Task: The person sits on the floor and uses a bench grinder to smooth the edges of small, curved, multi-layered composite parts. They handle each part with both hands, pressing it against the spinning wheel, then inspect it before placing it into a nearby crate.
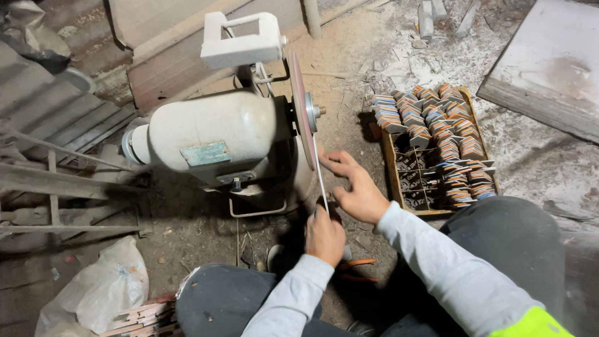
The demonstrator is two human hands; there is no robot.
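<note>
A person sits on a dusty floor [549,162] in front of a white grinding machine [212,134]. The machine has a flat round wheel [304,112] on its right side, seen almost edge-on.

The left hand [324,236] is closed around the lower end of a thin flat strip [321,181]. The strip stands almost upright, and its top end touches the wheel. The right hand [357,187] is just beside the strip, on its right. Its fingers [334,163] are spread and reach toward the strip near the wheel (I cannot tell if the tips really touch it).

To the right of the hands sits a wooden tray [392,168] with little boxes inside. Many are packed with stacks of small coloured pieces [446,134]. An orange-handled tool [357,269] lies on the floor below the left hand. A white plastic bag [93,290] lies at the bottom left, by a few thin wooden sticks [140,317].
</note>
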